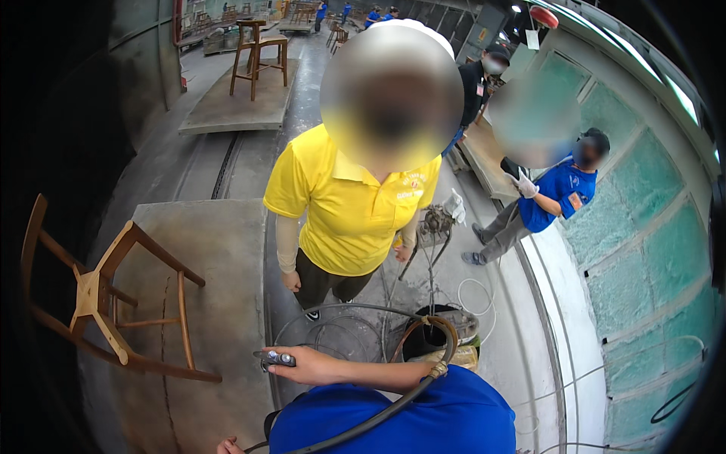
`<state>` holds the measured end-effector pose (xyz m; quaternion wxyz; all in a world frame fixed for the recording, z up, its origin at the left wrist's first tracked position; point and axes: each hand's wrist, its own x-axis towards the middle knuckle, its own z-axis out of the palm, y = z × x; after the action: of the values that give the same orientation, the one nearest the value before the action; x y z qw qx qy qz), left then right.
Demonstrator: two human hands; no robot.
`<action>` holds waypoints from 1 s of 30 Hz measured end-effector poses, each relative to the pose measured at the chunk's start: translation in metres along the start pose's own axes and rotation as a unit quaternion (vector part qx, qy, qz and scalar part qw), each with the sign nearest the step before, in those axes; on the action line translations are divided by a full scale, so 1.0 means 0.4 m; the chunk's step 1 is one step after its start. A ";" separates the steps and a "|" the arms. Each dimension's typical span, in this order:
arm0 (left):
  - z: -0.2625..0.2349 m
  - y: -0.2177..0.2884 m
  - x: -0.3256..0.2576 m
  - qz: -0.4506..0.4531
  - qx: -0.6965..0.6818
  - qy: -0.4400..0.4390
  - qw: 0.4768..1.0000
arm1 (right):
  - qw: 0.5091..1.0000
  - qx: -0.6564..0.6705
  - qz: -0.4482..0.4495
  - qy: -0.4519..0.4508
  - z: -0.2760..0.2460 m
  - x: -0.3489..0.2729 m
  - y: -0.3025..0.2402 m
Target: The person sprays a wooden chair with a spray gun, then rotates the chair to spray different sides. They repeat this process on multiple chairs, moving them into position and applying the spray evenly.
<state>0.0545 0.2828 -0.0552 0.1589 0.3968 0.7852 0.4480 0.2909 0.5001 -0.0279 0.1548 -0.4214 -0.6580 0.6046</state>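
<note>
A factory floor of grey concrete ran between low platforms. On the nearest platform a bare wooden chair lay tipped on its side, its underside exposed. The wearer's right hand was clamped on a spray gun aimed toward the chair, its hose trailing over the arm. Only the left hand's fingertips showed; its grip could not be told. A person in yellow stood close.

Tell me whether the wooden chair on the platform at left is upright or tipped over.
Tipped over. The wooden chair lies on its side on the grey platform, legs pointing sideways rather than down.
</note>
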 end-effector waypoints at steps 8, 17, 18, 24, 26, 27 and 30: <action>-0.016 0.020 -0.005 0.033 0.033 -0.066 0.997 | 1.000 0.023 -0.016 0.013 0.020 -0.038 0.042; -0.002 0.029 -0.020 -0.022 0.061 -0.132 0.989 | 0.999 -0.001 -0.034 0.030 0.049 -0.066 0.061; -0.002 0.027 -0.021 -0.043 0.066 -0.144 0.986 | 0.999 -0.001 -0.031 0.027 0.051 -0.068 0.063; 0.003 0.044 -0.023 -0.042 0.017 -0.186 0.982 | 0.999 -0.006 -0.043 0.019 0.061 -0.081 0.068; 0.000 0.056 -0.022 -0.049 0.026 -0.195 0.979 | 0.999 -0.001 -0.041 0.019 0.064 -0.085 0.068; -0.001 0.062 -0.022 -0.052 0.030 -0.200 0.978 | 0.999 0.001 -0.036 0.015 0.065 -0.086 0.067; -0.004 0.078 -0.023 -0.052 0.049 -0.204 0.976 | 1.000 0.005 -0.025 0.011 0.068 -0.089 0.065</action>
<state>0.0745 0.2836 -0.0294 0.3190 0.4453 0.7772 0.3096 0.3022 0.4533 -0.0471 0.1791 -0.4105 -0.6633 0.5995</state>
